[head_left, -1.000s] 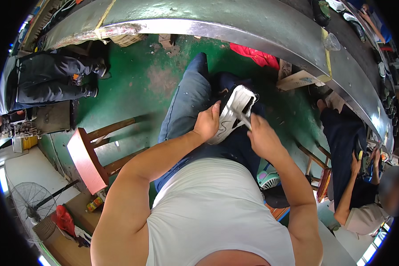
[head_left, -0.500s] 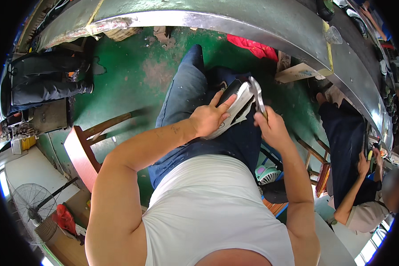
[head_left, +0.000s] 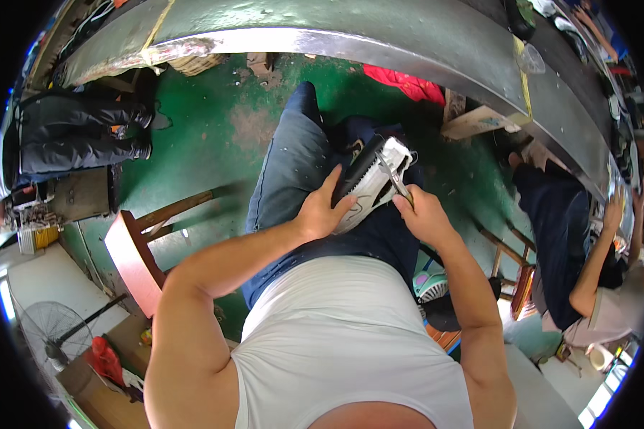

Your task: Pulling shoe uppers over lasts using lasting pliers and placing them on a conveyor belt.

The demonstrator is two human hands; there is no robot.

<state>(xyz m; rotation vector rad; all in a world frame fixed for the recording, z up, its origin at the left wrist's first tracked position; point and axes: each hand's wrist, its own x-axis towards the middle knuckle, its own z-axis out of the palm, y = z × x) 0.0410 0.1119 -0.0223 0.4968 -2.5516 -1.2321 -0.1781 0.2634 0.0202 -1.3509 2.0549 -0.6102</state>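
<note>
A white shoe upper (head_left: 367,191) with a black, notched edge along its left side lies tilted across my lap. My left hand (head_left: 320,211) grips it from the left, the thumb on the white part and the index finger stretched along the black edge. In my right hand (head_left: 428,217) is a slim silver metal hand tool (head_left: 391,174); its exact kind is not clear. The tool's far end lies against the white upper near its top end, where ragged white material and a loose thread show. My right fingers wrap the tool's near end.
A long metal-edged workbench (head_left: 286,41) curves across the front. A wooden stool (head_left: 136,261) stands left, a small green fan (head_left: 431,286) by my right hip. Other people sit at left and right (head_left: 554,236). Red cloth (head_left: 406,82) and a wooden board (head_left: 476,123) lie under the bench.
My right hand has come down and left, bringing the tool onto the white upper. My left hand has shifted slightly lower left, and the upper has turned to show more of its notched edge.
</note>
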